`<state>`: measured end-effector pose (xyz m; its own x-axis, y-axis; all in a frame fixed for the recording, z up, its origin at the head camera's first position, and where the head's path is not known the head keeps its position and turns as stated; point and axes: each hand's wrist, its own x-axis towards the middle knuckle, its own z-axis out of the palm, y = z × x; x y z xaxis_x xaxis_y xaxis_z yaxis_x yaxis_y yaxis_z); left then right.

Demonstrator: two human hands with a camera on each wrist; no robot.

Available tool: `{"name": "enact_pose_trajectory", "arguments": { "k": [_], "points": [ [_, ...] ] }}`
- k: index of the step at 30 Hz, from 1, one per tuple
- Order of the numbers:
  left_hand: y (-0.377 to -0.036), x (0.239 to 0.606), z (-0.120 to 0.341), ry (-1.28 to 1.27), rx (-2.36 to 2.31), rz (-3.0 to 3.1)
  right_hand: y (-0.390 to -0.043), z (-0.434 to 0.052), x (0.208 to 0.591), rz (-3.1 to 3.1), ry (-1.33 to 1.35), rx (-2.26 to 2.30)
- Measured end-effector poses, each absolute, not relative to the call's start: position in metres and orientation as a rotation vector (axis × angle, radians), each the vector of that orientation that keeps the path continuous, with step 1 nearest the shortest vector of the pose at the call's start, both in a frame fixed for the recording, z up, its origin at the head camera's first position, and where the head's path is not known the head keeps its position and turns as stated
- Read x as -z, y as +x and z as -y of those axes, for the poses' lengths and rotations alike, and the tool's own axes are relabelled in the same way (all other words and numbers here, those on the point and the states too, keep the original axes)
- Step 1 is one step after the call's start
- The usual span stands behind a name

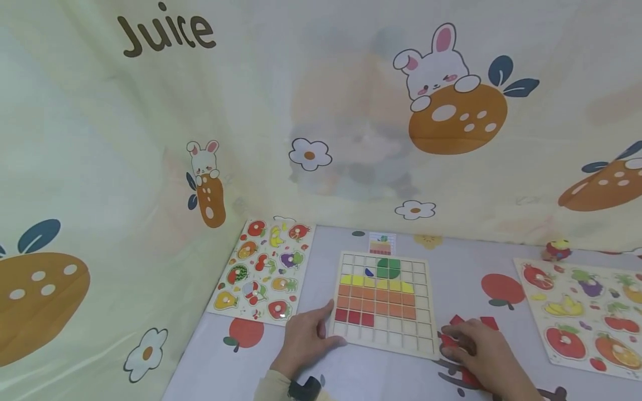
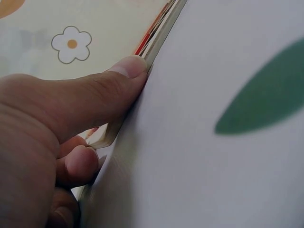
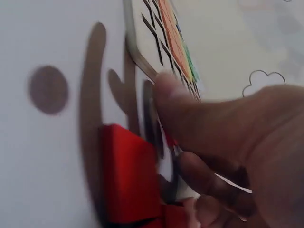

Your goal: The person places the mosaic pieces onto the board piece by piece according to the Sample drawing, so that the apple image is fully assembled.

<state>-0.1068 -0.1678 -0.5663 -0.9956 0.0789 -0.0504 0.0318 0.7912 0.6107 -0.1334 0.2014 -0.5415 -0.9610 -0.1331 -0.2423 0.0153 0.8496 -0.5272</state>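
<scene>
A wooden grid board (image 1: 423, 301) holds square tiles in rows of dark red, orange and yellow, with green and blue pieces above. My left hand (image 1: 307, 337) grips its near left corner, thumb (image 2: 121, 78) along the near edge and fingers round the left side. By the near right corner, my right hand (image 1: 476, 348) hovers over loose red blocks, its fingers loosely bent and thumb apart from them. In the right wrist view a red block (image 3: 130, 175) lies below the thumb, with more red near the fingertips. Nothing shows gripped in that hand.
A small picture card (image 1: 382, 243) lies behind the grid board. One fruit puzzle board (image 1: 236, 306) is at the left, another (image 1: 557, 348) at the right. A small colourful toy (image 1: 558, 249) sits at the back right. A printed curtain (image 1: 351, 111) hangs behind the table.
</scene>
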Motion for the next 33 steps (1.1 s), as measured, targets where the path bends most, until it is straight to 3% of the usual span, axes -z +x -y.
{"name": "enact_pose_trajectory", "arguments": {
  "k": [11,25,33],
  "points": [
    [-0.107,0.565,0.166,0.099,-0.964,-2.921,-0.126,-0.203,0.541,-2.765,-0.102,0.752],
    [-0.107,0.564,0.166,0.106,-0.964,-2.915,-0.112,-0.265,0.536,-2.703,0.076,0.643],
    [-0.107,0.565,0.167,0.118,-0.968,-2.92,-0.108,-0.268,0.544,-2.752,0.069,0.666]
  ]
}}
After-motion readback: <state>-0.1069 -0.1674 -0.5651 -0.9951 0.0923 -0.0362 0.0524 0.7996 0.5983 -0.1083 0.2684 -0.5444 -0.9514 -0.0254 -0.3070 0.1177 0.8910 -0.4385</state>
